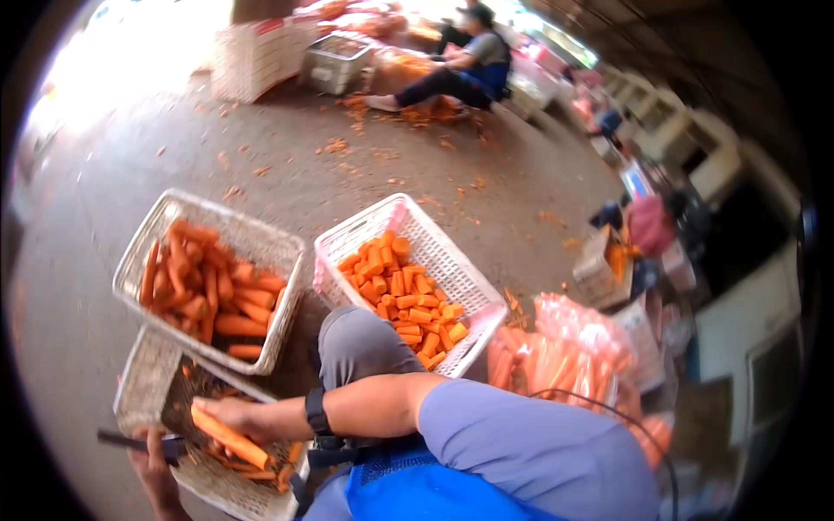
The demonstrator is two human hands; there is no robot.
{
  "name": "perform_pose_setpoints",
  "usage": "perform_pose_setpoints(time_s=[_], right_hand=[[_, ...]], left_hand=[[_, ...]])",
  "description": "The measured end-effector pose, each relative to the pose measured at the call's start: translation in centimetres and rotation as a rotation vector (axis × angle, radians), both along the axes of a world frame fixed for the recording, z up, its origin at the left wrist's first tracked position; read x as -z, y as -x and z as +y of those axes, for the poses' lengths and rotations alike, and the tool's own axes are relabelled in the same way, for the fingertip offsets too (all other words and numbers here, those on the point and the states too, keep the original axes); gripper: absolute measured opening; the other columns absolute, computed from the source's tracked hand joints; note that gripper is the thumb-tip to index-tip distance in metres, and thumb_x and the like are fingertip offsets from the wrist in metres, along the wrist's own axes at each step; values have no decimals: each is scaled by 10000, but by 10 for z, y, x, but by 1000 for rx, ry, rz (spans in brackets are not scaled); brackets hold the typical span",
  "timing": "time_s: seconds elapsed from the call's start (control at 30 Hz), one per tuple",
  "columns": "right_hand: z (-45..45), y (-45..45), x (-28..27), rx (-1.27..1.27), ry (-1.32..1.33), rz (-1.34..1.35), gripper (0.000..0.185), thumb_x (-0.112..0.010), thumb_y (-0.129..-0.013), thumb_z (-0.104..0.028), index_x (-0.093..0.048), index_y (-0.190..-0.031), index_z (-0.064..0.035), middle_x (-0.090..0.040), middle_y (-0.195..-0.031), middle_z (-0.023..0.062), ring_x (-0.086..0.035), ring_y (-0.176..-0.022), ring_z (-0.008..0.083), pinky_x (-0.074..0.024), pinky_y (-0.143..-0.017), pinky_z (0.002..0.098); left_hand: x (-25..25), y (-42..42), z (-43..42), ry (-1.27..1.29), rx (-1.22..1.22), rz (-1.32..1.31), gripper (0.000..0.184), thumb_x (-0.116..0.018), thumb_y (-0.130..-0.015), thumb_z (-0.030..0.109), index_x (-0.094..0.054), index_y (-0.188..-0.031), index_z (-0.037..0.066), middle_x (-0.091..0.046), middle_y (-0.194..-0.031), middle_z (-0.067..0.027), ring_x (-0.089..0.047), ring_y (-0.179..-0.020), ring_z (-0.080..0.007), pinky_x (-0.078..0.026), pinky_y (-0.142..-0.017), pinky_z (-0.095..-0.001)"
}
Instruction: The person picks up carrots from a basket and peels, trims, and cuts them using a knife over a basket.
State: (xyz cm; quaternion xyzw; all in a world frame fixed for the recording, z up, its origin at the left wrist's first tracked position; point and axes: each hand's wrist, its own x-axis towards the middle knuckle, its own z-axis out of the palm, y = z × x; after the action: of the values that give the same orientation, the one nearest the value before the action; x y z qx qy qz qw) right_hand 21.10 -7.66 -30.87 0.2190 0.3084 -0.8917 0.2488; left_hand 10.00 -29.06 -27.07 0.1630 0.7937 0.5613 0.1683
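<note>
My right hand (230, 418) reaches across from the right, fingers wrapped round a peeled carrot (228, 437). At the lower left, my left hand (155, 460) is closed on a dark hand tool (117, 438); blur hides whether it is a knife or a peeler. Both hands are over a dirty white basket (143, 382) with orange peelings (285, 473) in it. A second basket (130, 265), full of unpeeled-looking whole carrots (213, 286), rests partly over its far edge. Right of that stands a white and pink basket (452, 265) of short cut carrot pieces (404, 300).
My grey-clad knee (365, 343) is beside the cut-carrot basket. Clear plastic bags of carrots (569, 347) lie to the right. Across the floor (287, 187), scattered with scraps, a co-worker (473, 65) sits near a grey crate (337, 65) and stacked white crates (252, 61).
</note>
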Motion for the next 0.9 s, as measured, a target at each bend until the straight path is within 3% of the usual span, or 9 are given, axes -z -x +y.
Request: perform_pose_setpoints(time_s=[0.07, 0.37, 0.47, 0.53, 0.67, 0.73, 0.77, 0.8, 0.9], right_hand=[[-2, 0, 3, -62, 98, 13, 602, -324, -1006, -665, -538, -951, -104, -530, -640, 58, -541, -495, 186, -470, -438, 294], [9, -7, -14, -60, 96, 226, 521, -267, -1051, -573, -536, -1075, -127, -514, -738, 40, -531, -571, 170, -455, -465, 315], [16, -15, -31, -72, 85, 250, 512, -272, -1062, -543, -553, -1076, -115, -561, -800, 42, -560, -661, 169, -489, -562, 321], [19, -20, -54, -19, 106, 272, 502, -284, -1075, -504, -581, -1081, -99, -613, -937, 24, -555, -833, 151, -477, -774, 318], [-8, 2, 14, 120, 13, 412, 445, -315, -1089, -444, -603, -1122, -106, -613, -1060, -8, -543, -960, 126, -451, -885, 301], [-19, -30, -11, 214, -120, 332, 412, -370, -1078, -461, -598, -1110, -121, -629, -984, 11, -591, -849, 128, -503, -764, 286], [-5, -27, -21, 87, 52, 157, 433, -402, -1058, -505, -588, -1106, -116, -631, -912, 35, -623, -733, 161, -534, -637, 316], [-4, -33, -35, 42, 120, 2, 476, -419, -1034, -557, -580, -1090, -112, -622, -862, 52, -639, -659, 193, -543, -558, 335], [18, -41, -75, -109, 45, 19, 537, -396, -1019, -610, -574, -1108, -112, -615, -767, 82, -627, -585, 190, -526, -494, 304]], left_hand=[[-34, -34, 29, -177, -45, -118, 154, -611, -991, 221, -604, -1020, 70, -562, -821, -20, -511, -623, -93, -396, -527, -236], [-28, -49, 59, -280, -9, -285, 80, -586, -983, 151, -582, -949, 78, -594, -784, -16, -527, -653, -72, -397, -544, -208], [-30, -48, 55, -276, 64, -285, 89, -584, -992, 160, -582, -961, 76, -595, -813, -25, -562, -673, -82, -448, -577, -202], [-39, -61, 67, -336, -14, -308, 103, -588, -995, 166, -584, -967, 67, -594, -827, -33, -564, -686, -87, -469, -589, -213], [-10, -43, 61, -433, -35, -235, 139, -593, -983, 114, -652, -1059, 14, -618, -929, -71, -619, -786, -172, -525, -651, -333], [-15, -55, 35, 180, 257, 875, 299, -667, -942, 147, -648, -1196, -9, -665, -1015, -161, -653, -844, -299, -536, -739, -379], [-18, -53, 34, 270, 205, 912, 366, -702, -896, 149, -643, -1222, -7, -669, -1011, -161, -648, -857, -301, -528, -744, -392], [-18, -54, 34, 237, 136, 820, 300, -694, -913, 144, -645, -1174, 6, -663, -967, -129, -639, -806, -251, -520, -700, -349], [-28, -37, 57, -309, -218, 67, 109, -668, -962, 129, -651, -1030, 45, -647, -837, -32, -610, -653, -99, -496, -567, -219]])
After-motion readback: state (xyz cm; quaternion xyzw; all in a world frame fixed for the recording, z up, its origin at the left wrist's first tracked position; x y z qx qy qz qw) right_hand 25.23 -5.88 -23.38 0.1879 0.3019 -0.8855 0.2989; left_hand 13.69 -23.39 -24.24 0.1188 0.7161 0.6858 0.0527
